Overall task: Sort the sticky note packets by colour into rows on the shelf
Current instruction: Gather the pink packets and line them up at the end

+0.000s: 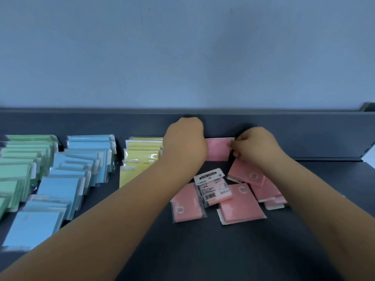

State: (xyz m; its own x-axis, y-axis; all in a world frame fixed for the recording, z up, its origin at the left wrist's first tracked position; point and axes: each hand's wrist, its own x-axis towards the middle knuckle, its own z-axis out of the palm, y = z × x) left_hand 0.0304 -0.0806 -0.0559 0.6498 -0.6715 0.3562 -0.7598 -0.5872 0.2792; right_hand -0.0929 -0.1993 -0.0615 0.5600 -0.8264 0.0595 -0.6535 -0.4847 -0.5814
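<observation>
Both hands meet on one flat pink sticky note packet in clear plastic wrap (218, 149), standing on edge against the dark grey back wall of the shelf (304, 134). The right hand (255, 147) pinches its right edge with fingertips closed on it; the left hand (185, 139) is curled at its left edge and appears to hold or steady it, though its fingers are hidden behind the knuckles, so I cannot tell how firmly it grips

This packet looks to be the first of a pink row. Just in front of it, on the dark grey shelf surface (223, 250), lies a loose scatter of pink packets (241, 205), overlapping at odd angles, one of them turned back-side up with a white barcode label (213, 187)

To the left run the finished rows: yellow packets (140, 157) just beside the left hand, then blue packets (77, 175), then green packets (22, 165)

The risks, as I judge them: the upright packet has nothing behind the next one to brace it, so letting go early could let the slick wrap slide and tip forward onto the scatter. The left forearm crosses close over the yellow row, and a careless pull back could drag its front packets out of line. The overlapping pile could also shift if one packet is tugged from underneath
</observation>
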